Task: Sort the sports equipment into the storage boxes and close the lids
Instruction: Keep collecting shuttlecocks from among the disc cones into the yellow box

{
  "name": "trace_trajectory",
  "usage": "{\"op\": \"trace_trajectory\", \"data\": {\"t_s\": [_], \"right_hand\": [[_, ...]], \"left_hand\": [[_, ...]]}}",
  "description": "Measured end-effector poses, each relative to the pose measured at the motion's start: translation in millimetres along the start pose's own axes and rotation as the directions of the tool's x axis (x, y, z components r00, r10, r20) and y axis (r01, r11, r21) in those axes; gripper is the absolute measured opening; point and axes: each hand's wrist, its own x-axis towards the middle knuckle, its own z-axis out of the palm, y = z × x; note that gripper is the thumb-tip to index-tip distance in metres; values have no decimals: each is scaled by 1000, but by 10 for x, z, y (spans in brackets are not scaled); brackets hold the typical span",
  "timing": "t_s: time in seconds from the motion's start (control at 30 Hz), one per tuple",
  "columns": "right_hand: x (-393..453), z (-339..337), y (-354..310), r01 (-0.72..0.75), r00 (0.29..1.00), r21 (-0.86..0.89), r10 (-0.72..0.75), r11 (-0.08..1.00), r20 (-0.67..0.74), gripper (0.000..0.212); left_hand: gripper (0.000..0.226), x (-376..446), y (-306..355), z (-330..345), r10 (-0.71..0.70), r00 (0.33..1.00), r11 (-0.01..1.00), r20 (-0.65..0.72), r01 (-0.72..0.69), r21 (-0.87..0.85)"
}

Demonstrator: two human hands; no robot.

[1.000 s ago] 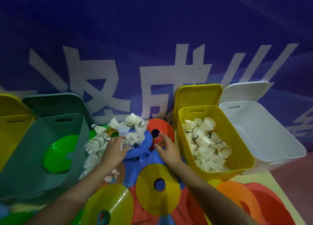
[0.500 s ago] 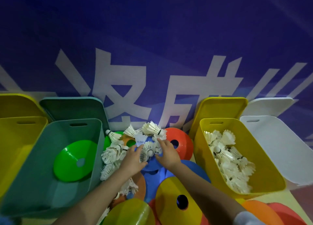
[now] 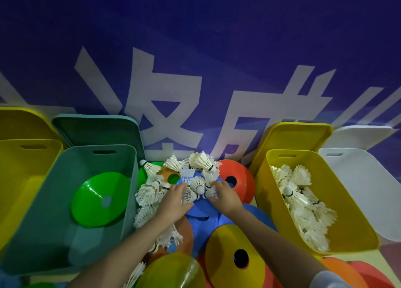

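A heap of white shuttlecocks (image 3: 196, 175) lies on coloured disc cones between the boxes. My left hand (image 3: 173, 201) and my right hand (image 3: 224, 195) close in from both sides on a small cluster of shuttlecocks (image 3: 198, 184) atop a blue cone (image 3: 201, 214), fingers curled round them. The yellow box (image 3: 355, 229) on the right holds many shuttlecocks. The teal box (image 3: 54, 201) on the left holds one green cone (image 3: 97, 198).
An open yellow box (image 3: 19, 179) stands far left and an open white box (image 3: 368, 190) far right. Lids lean on the blue banner wall behind each box. Yellow (image 3: 232, 255), red (image 3: 236, 179) and orange (image 3: 338, 272) cones are scattered near me.
Both hands have moved forward and drawn together around the shuttlecocks on the blue cone. The view has shifted so the boxes sit lower and closer.
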Motion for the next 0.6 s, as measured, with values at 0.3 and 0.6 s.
{"op": "trace_trajectory", "data": {"t_s": [0.3,0.6], "right_hand": [[-721,-482,222,62,954,462,83,885,-288,31],[-1427,-1213,894,114,850,575,221,810,-478,28]], "left_hand": [[55,-358,320,-49,-26,979,960,-201,-32,-278],[45,-310,1538,549,116,984,869,-133,-165,-466]]}}
